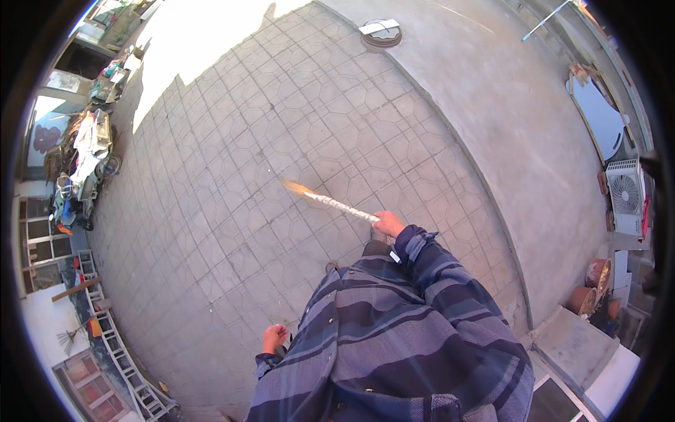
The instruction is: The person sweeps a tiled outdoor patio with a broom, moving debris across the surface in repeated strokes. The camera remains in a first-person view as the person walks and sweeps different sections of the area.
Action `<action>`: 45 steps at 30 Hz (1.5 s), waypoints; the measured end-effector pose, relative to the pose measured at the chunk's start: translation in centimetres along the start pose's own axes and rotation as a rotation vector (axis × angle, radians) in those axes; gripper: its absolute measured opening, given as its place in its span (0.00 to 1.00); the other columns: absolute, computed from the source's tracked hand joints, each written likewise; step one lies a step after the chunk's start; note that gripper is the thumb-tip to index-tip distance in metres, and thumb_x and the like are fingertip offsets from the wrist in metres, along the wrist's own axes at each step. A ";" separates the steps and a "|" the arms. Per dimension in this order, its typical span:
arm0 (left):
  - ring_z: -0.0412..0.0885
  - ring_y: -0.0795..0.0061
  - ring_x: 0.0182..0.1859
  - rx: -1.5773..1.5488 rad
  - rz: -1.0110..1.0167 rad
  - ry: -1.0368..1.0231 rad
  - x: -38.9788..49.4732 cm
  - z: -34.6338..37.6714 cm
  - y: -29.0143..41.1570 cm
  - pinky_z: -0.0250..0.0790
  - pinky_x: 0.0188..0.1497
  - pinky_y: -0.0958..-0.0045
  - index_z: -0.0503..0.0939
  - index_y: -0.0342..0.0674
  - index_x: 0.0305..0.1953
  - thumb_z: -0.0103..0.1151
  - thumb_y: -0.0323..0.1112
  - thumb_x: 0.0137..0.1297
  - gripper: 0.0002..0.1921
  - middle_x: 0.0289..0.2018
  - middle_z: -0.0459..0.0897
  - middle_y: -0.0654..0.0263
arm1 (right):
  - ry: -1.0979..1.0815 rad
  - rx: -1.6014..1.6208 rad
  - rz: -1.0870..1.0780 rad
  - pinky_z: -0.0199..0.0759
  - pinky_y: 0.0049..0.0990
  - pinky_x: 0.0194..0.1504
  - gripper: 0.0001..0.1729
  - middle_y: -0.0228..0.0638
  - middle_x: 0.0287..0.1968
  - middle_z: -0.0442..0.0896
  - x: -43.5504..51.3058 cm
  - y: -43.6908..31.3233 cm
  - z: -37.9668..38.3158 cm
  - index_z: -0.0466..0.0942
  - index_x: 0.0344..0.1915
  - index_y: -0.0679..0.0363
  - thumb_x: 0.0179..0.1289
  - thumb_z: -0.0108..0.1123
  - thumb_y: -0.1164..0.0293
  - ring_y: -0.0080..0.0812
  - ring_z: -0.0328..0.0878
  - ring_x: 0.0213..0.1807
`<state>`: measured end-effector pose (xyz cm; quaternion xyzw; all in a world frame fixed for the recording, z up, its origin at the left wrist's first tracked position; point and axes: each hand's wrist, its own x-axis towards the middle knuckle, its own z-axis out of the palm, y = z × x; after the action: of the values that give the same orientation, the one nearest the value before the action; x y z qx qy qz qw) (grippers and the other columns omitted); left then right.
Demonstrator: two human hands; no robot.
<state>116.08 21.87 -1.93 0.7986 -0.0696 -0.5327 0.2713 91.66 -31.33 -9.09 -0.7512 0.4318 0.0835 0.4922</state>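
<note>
My right hand point(389, 224) grips the end of a short straw hand broom point(340, 204), whose handle is wrapped in a pale, patterned covering. The broom points to the upper left, with its yellowish bristles point(298, 188) over the paved floor point(253, 211); whether they touch it I cannot tell. Down at my left side, my left hand point(275, 337) hangs with curled fingers and shows nothing held. Both arms are in striped sleeves, and a shoe tip shows under the right hand.
A raised concrete strip point(474, 105) borders the paving at right, with an outdoor air-conditioner unit point(626, 195), plant pots point(582, 300) and a round lidded object point(381, 34). Along the left wall are a loaded cart point(95, 137), a scooter point(71, 205) and a metal ladder point(118, 348).
</note>
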 end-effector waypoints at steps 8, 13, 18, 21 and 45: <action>0.78 0.70 0.34 -0.485 -0.362 0.019 3.1 5.4 4.2 0.71 0.33 0.70 0.74 0.38 0.34 0.50 0.37 0.61 0.09 0.31 0.78 0.63 | 0.104 0.093 0.108 0.68 0.43 0.40 0.18 0.53 0.34 0.78 -5.3 5.7 -7.9 0.75 0.38 0.64 0.48 0.54 0.64 0.52 0.75 0.39; 0.78 0.72 0.31 -0.473 -0.318 0.083 3.4 7.1 5.4 0.71 0.31 0.71 0.74 0.39 0.34 0.51 0.38 0.60 0.09 0.29 0.78 0.64 | 0.236 -0.207 0.229 0.68 0.44 0.35 0.16 0.55 0.29 0.78 -8.6 10.0 -11.6 0.75 0.34 0.66 0.49 0.53 0.64 0.55 0.75 0.35; 0.77 0.74 0.30 -0.591 -0.312 0.096 3.9 8.8 5.7 0.71 0.31 0.73 0.74 0.38 0.33 0.52 0.36 0.59 0.08 0.29 0.79 0.64 | 0.141 -0.310 0.416 0.69 0.44 0.37 0.18 0.56 0.31 0.78 -8.5 11.4 -14.0 0.77 0.30 0.68 0.48 0.53 0.63 0.55 0.77 0.36; 0.78 0.74 0.33 -0.552 -0.289 0.108 3.4 10.6 4.3 0.71 0.34 0.70 0.74 0.39 0.35 0.50 0.37 0.61 0.09 0.30 0.79 0.64 | 0.023 -0.445 0.431 0.70 0.44 0.38 0.17 0.56 0.32 0.79 -6.2 8.6 -12.7 0.77 0.31 0.69 0.47 0.54 0.65 0.54 0.77 0.36; 0.76 0.73 0.26 -1.161 -0.539 0.384 -6.7 9.3 -12.3 0.70 0.26 0.74 0.74 0.37 0.31 0.49 0.34 0.59 0.07 0.26 0.77 0.62 | -0.243 -0.555 -0.514 0.68 0.39 0.47 0.27 0.53 0.40 0.78 12.9 -20.3 10.0 0.69 0.51 0.67 0.51 0.55 0.65 0.53 0.74 0.45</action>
<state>102.78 31.60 -5.36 0.5930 0.4801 -0.3811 0.5221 117.43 -27.66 -7.66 -0.9239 0.1293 0.1596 0.3227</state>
